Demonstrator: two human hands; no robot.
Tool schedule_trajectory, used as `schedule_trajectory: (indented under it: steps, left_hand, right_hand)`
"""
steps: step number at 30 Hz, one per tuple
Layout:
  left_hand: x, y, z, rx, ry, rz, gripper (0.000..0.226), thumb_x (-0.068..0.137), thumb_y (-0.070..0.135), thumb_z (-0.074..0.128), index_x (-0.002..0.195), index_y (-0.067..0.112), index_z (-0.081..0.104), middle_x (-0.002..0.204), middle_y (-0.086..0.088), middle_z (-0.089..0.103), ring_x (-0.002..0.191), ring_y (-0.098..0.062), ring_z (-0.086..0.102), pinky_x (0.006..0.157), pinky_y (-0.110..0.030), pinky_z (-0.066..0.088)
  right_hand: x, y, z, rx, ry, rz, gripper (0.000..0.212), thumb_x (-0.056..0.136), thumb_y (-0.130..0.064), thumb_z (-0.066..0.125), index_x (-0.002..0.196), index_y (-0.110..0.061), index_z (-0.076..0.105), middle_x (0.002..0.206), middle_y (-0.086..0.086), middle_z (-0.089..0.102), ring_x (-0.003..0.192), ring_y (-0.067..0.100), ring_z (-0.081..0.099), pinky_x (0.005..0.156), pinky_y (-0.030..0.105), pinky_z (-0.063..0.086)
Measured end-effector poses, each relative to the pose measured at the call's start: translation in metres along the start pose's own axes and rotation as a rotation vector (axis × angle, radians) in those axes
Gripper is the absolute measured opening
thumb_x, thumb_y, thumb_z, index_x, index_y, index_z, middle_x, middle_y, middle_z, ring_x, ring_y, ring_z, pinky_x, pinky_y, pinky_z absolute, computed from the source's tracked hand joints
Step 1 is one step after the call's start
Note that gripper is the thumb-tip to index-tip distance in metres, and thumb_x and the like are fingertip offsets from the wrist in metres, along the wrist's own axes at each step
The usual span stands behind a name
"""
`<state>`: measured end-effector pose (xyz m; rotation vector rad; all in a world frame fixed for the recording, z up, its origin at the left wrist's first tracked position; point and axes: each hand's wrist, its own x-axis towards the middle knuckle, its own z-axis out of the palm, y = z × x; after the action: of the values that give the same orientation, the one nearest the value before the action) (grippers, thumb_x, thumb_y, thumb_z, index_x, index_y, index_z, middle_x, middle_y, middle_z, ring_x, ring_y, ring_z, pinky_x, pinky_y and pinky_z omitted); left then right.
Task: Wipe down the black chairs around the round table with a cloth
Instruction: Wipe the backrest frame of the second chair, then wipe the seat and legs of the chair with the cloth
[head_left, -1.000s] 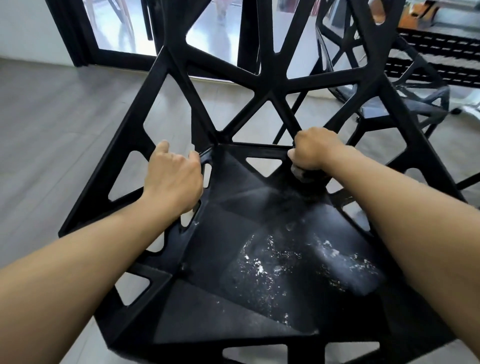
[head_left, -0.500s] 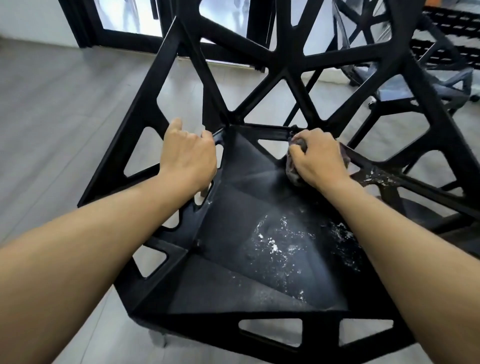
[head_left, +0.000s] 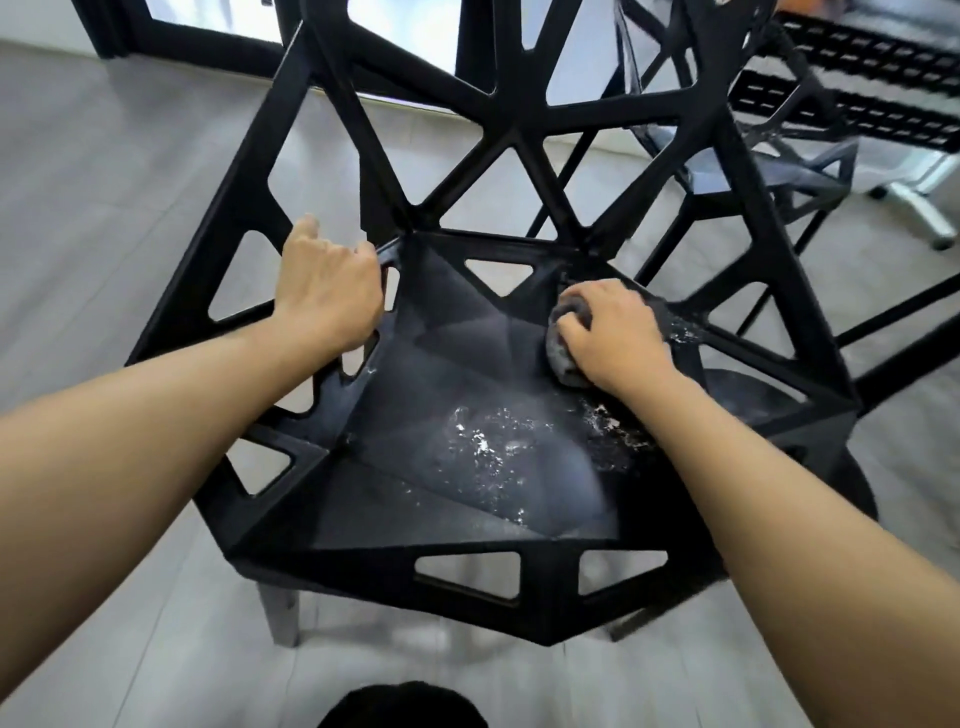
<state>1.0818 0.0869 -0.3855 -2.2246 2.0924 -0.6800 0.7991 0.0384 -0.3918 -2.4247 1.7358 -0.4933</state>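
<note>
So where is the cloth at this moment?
In the head view, the cloth is bunched under the right hand, on the right rear of the chair seat, just behind the white flecks.

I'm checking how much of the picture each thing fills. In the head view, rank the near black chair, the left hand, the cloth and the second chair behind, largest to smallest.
1. near black chair
2. second chair behind, partly hidden and farther off, so unsure
3. left hand
4. cloth, mostly covered by the right hand
</note>
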Motion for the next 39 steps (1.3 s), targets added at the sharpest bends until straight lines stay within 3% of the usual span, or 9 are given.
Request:
schedule_trajectory:
  steps: [5, 10, 13, 18, 21, 26, 32, 36, 39]
  left_hand:
    - [-0.003, 0.002, -0.006, -0.007, -0.091, -0.016, 0.009, 0.080, 0.005, 0.047, 0.087, 0.010, 0.051, 0.052, 0.000, 0.030, 0.045, -0.016, 0.029, 0.092, -0.038, 0.028]
    - [-0.004, 0.000, -0.013, 0.058, -0.120, 0.030, 0.017, 0.086, 0.008, 0.046, 0.100, 0.009, 0.055, 0.063, -0.001, 0.049, 0.053, -0.018, 0.042, 0.099, -0.036, 0.031]
    - [-0.010, -0.005, -0.027, 0.067, -0.161, 0.076, 0.026, 0.093, 0.012, 0.044, 0.117, 0.007, 0.054, 0.104, -0.010, 0.064, 0.093, -0.028, 0.061, 0.102, -0.038, 0.032]
    - [-0.073, -0.043, -0.051, 0.097, -0.028, 0.165, 0.047, 0.088, 0.014, 0.035, 0.132, 0.009, 0.050, 0.134, -0.018, 0.050, 0.132, -0.041, 0.040, 0.120, -0.048, 0.019]
    - [-0.138, -0.054, -0.055, -0.184, 0.168, 0.050, 0.037, 0.089, 0.004, 0.042, 0.120, 0.004, 0.061, 0.132, -0.019, 0.055, 0.134, -0.040, 0.043, 0.119, -0.050, 0.024]
    - [-0.178, -0.042, -0.048, -0.920, 0.296, -0.260, 0.044, 0.098, -0.010, 0.034, 0.136, 0.005, 0.051, 0.156, -0.008, 0.036, 0.151, -0.025, 0.023, 0.124, -0.039, 0.022]
    - [-0.172, -0.039, -0.048, -0.914, 0.242, -0.324, 0.047, 0.095, 0.001, 0.031, 0.136, 0.011, 0.052, 0.149, -0.002, 0.048, 0.151, -0.024, 0.021, 0.120, -0.022, 0.020]
    - [-0.171, -0.042, -0.049, -0.862, 0.140, -0.384, 0.040, 0.095, -0.001, 0.034, 0.126, 0.013, 0.056, 0.135, -0.003, 0.059, 0.143, -0.032, 0.029, 0.102, -0.045, 0.042]
    - [-0.174, -0.040, -0.051, -0.852, 0.143, -0.422, 0.037, 0.097, -0.005, 0.035, 0.121, 0.014, 0.056, 0.134, -0.001, 0.060, 0.142, -0.031, 0.030, 0.096, -0.047, 0.045]
  right_hand:
    - [0.000, -0.014, 0.007, 0.103, -0.019, 0.115, 0.029, 0.098, -0.026, 0.052, 0.122, -0.010, 0.056, 0.125, 0.017, 0.056, 0.119, 0.039, 0.050, 0.101, 0.045, 0.036]
    - [-0.055, -0.128, 0.021, 0.312, -0.210, -0.155, 0.020, 0.097, -0.026, 0.052, 0.112, -0.016, 0.062, 0.117, 0.008, 0.060, 0.113, 0.031, 0.052, 0.101, 0.046, 0.041]
    - [-0.081, -0.163, 0.020, 0.353, -0.228, -0.261, 0.021, 0.098, -0.026, 0.055, 0.112, -0.013, 0.062, 0.118, 0.007, 0.058, 0.111, 0.030, 0.051, 0.099, 0.045, 0.041]
    - [-0.065, -0.152, 0.029, 0.217, -0.048, -0.115, 0.028, 0.098, -0.040, 0.054, 0.119, -0.026, 0.066, 0.129, 0.004, 0.059, 0.119, 0.031, 0.053, 0.102, 0.043, 0.041]
    - [-0.029, -0.161, 0.038, 0.185, -0.084, 0.004, 0.032, 0.100, -0.040, 0.049, 0.126, -0.023, 0.060, 0.132, 0.009, 0.056, 0.122, 0.034, 0.052, 0.104, 0.042, 0.038]
    - [-0.055, -0.178, 0.034, 0.129, -0.144, 0.029, 0.030, 0.102, -0.038, 0.046, 0.122, -0.019, 0.056, 0.126, 0.010, 0.054, 0.119, 0.037, 0.047, 0.099, 0.047, 0.036]
    - [-0.156, -0.243, 0.029, 0.249, 0.042, 0.023, 0.031, 0.094, -0.040, 0.050, 0.118, -0.024, 0.061, 0.117, 0.004, 0.056, 0.109, 0.030, 0.048, 0.093, 0.046, 0.038]
    - [-0.157, -0.251, 0.035, 0.217, 0.120, -0.001, 0.033, 0.090, -0.038, 0.052, 0.117, -0.022, 0.062, 0.118, 0.004, 0.059, 0.107, 0.028, 0.052, 0.093, 0.045, 0.040]
    - [-0.160, -0.220, 0.026, 0.119, 0.140, -0.028, 0.033, 0.085, -0.040, 0.047, 0.106, -0.022, 0.065, 0.104, 0.003, 0.061, 0.101, 0.029, 0.054, 0.091, 0.043, 0.040]
